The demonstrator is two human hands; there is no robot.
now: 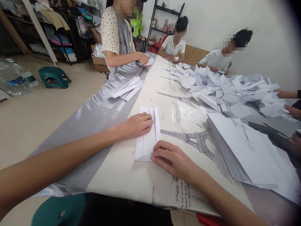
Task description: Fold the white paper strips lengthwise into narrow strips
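Observation:
A white sheet of paper (146,146), folded into a narrow strip with lengthwise creases, lies on the table in front of me. My left hand (140,125) rests on its upper half, fingers bent and close together, with the fingertips pressed on a fold. At the lower right corner of the sheet, my right hand (170,157) pinches the edge between thumb and fingers; the bottom end bulges up slightly there. Beyond my left hand, several folded paper strips (129,88) lie in a loose stack on the grey cloth.
A tablecloth with Eiffel Tower prints (196,141) covers the table. At right are a stack of large white sheets (249,153) and a heap of folded papers (225,84). Several people sit or stand around the table. Green stools (54,77) stand on the floor at left.

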